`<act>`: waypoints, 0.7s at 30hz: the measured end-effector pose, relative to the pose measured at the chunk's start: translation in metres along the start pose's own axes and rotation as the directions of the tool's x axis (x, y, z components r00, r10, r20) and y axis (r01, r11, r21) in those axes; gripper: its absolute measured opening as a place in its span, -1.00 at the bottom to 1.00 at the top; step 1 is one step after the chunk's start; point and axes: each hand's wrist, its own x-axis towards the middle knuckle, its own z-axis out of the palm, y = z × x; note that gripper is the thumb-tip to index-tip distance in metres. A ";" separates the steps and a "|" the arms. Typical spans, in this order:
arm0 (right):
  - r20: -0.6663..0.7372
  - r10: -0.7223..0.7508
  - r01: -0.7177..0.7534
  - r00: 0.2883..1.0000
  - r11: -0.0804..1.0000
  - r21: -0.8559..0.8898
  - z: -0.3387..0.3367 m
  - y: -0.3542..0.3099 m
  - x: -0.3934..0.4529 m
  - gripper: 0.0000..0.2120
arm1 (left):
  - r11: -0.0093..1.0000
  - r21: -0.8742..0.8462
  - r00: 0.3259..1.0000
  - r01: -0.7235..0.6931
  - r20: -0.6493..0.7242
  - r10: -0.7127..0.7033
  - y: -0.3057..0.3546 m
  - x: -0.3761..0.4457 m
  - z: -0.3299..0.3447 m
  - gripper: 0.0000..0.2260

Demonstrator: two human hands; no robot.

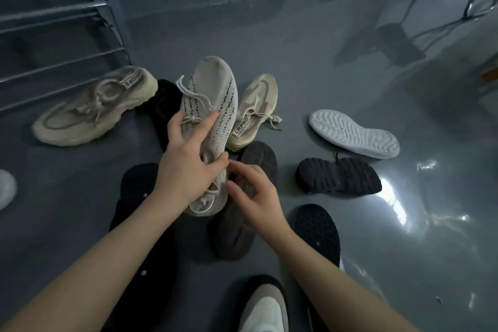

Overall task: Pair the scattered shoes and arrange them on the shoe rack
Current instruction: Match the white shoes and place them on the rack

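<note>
My left hand [188,162] grips a grey knit sneaker [215,97] with black dotted lettering, held above the floor with its toe pointing away. My right hand [253,197] hovers at the sneaker's heel, fingers spread and curled, over a dark brown shoe [237,240] lying sole-up. A beige chunky sneaker [94,110] lies at the left by the metal shoe rack [62,43]. Another beige sneaker [256,108] lies just behind the held one. Black slippers [318,232] lie around my arms.
A white shoe [353,133] lies sole-up at the right, with a black chunky-soled shoe [339,175] in front of it. A white and beige shoe [266,307] sits at the bottom edge. A chair base and cables [404,38] stand at the back right on the glossy grey floor.
</note>
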 end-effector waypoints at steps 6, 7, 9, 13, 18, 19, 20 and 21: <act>-0.328 0.082 -0.137 0.941 0.979 -0.149 -0.072 0.056 0.056 -0.76 | 0.998 0.066 0.996 0.002 0.092 -0.008 0.014 0.043 0.057 -0.36; -0.357 0.063 -0.156 0.932 0.959 -0.236 -0.087 0.066 0.064 -0.74 | 0.995 0.096 0.994 -0.005 0.106 -0.006 0.017 0.049 0.067 -0.36; -0.380 0.037 -0.209 0.924 0.882 -0.422 -0.116 0.086 0.080 -0.66 | 0.991 0.134 0.991 -0.021 0.132 0.003 0.024 0.058 0.088 -0.35; -0.371 0.082 -0.328 0.925 0.666 -0.670 -0.165 0.119 0.111 -0.45 | 0.980 0.176 0.984 -0.091 0.168 0.061 0.033 0.073 0.128 -0.34; -0.250 0.220 -0.326 0.943 0.464 -0.823 -0.196 0.154 0.146 -0.25 | 0.972 0.209 0.974 -0.103 0.222 0.055 0.033 0.089 0.160 -0.34; -0.229 0.242 -0.316 0.943 0.428 -0.847 -0.199 0.158 0.151 -0.23 | 0.968 0.225 0.974 -0.110 0.220 0.060 0.033 0.091 0.164 -0.34; -0.216 0.257 -0.307 0.942 0.400 -0.864 -0.201 0.161 0.156 -0.21 | 0.964 0.238 0.975 -0.116 0.215 0.064 0.034 0.092 0.167 -0.34; -0.208 0.265 -0.300 0.942 0.380 -0.875 -0.203 0.165 0.159 -0.20 | 0.962 0.247 0.976 -0.115 0.206 0.064 0.035 0.094 0.169 -0.34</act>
